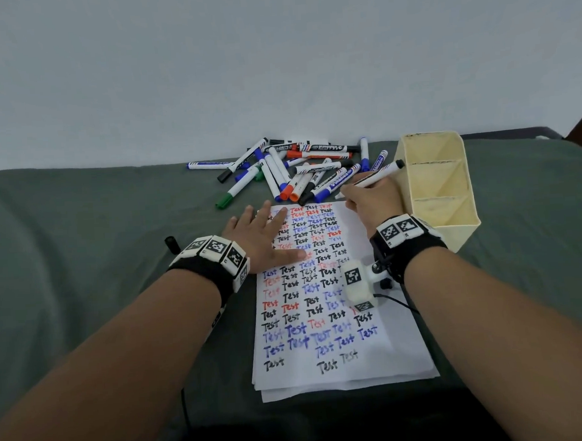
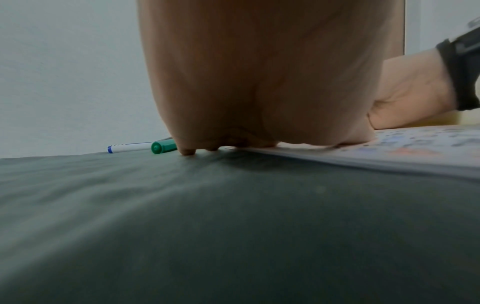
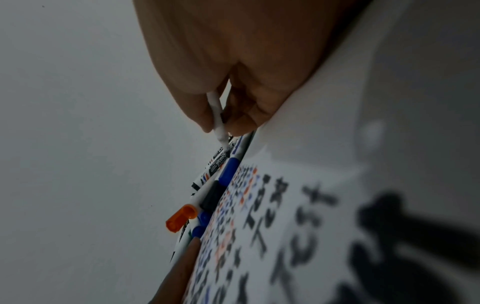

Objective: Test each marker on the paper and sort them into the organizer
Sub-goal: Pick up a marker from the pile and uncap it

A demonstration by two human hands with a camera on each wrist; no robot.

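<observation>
My right hand (image 1: 366, 199) grips an uncapped white marker (image 1: 378, 175) with a black end, its tip down near the top right corner of the paper (image 1: 341, 369). The right wrist view shows the marker's white barrel (image 3: 217, 115) pinched between my fingers. Rows of the word "Test" in black, blue and red cover the paper. My left hand (image 1: 263, 238) lies flat with straight fingers on the sheet's upper left part, and in the left wrist view its fingertips (image 2: 187, 151) press on the cloth and the paper's edge (image 2: 363, 162). The cream organizer (image 1: 440, 192) stands right of the paper.
A heap of several markers (image 1: 297, 169) with blue, black, red, orange and green caps lies beyond the paper. A loose black cap (image 1: 171, 244) sits on the green cloth (image 1: 83, 265) left of my left wrist. A green-capped marker (image 2: 163, 146) lies close to my left fingertips.
</observation>
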